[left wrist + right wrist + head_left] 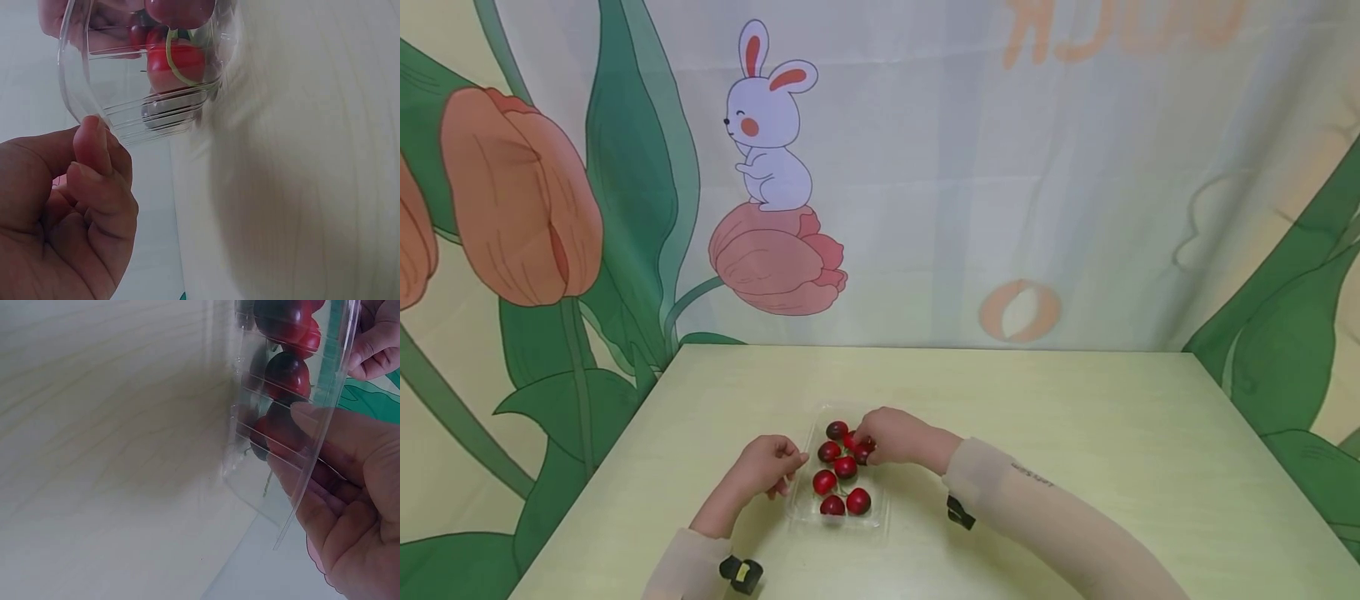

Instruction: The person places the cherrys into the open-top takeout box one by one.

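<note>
A clear plastic tray [877,523] stands on the table with several dark red cherries [846,467] inside, some with green stems. At its left side my left hand [765,464] pinches the rim [66,75] between thumb and fingertip, as the left wrist view shows. My right hand [901,435] reaches over the right wall into the far part of the tray. Its thumb and fingers grip a dark red cherry [285,428], partly covered by the fingers. Other cherries lie close by, and a few at the far end are partly hidden behind this hand.
The pale wood-grain table [1075,467] extends around the tray on all sides. Behind it hangs a curtain [925,167] printed with a rabbit, tulips and leaves. A black strap [742,575] shows at the left wrist and another [959,512] at the right.
</note>
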Tool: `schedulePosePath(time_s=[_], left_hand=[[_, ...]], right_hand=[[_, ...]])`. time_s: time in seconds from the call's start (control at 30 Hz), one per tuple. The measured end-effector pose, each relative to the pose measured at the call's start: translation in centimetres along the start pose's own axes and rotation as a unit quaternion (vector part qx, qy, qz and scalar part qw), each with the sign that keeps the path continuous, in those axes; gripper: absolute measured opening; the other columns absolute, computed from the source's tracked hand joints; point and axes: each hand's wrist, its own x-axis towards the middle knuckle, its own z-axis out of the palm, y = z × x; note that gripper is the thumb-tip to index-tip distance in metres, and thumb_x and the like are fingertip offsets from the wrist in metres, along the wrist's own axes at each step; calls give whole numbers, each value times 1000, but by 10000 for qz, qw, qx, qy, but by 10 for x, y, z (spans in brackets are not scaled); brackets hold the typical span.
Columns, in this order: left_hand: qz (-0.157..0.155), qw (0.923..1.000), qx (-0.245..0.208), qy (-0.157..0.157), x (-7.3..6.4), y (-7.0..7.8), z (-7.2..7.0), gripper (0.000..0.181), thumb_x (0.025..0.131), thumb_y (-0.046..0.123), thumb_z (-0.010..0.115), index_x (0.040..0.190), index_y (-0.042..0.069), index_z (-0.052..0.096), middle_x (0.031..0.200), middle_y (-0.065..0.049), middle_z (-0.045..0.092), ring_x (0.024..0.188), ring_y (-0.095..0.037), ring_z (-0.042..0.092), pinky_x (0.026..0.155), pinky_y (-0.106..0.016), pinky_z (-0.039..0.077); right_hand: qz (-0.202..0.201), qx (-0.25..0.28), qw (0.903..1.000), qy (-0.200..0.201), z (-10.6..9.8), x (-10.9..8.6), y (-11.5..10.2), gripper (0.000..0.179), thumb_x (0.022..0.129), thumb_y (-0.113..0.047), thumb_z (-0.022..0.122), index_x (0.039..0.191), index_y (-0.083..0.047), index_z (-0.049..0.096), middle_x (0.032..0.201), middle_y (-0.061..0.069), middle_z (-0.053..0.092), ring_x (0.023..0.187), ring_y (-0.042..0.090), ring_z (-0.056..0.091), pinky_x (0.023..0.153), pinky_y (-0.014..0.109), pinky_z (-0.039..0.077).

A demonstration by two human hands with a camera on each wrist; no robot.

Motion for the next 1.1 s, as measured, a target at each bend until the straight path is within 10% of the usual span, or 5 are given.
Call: schedulePosePath(time_s=[0.33, 1.1], left_hand=[[102, 9999, -30, 3, 0, 0, 0, 18, 101, 14, 62, 93, -2, 64, 69, -4, 58, 50, -11, 52, 47, -20, 42], [26, 10000, -25, 7, -1, 1, 0, 18, 101, 13, 63, 92, -2, 64, 69, -4, 57, 49, -11, 51, 46, -20, 41]], right_hand=[[-42, -229, 9996, -135, -2, 1, -3, 9, 87, -5, 78, 84, -13, 73, 77, -6, 60, 72, 9, 48, 72, 20, 44], [-122, -835, 9964, -124, 4, 1, -6, 12, 87, -6, 78, 97, -13, 79, 88, -3, 70, 76, 10, 49, 79, 22, 49]])
